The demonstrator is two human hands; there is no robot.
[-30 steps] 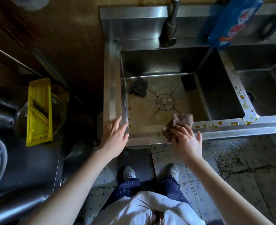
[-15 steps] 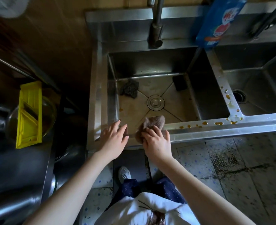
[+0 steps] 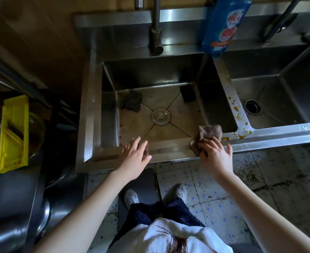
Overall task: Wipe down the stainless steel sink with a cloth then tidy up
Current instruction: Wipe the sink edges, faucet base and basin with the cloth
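2 hands [image 3: 135,157] [image 3: 216,156] — right fingers pressing fuzzy brown cloth [image 3: 209,132] onto steel sink [image 3: 170,149] rim, left fingers splayed.

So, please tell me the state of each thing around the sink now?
cloth: pressed on the front rim under the right hand
left hand: flat on the rim, holding nothing
front rim: orange spots remain right of the cloth
drain cover: in place
blue bottle: upright

place: kitchen | evidence: double-basin stainless steel sink [image 3: 88,110], faucet [image 3: 157,31], dish-soap bottle [image 3: 223,24], yellow slicer [image 3: 13,134], tiled floor [image 3: 214,198]
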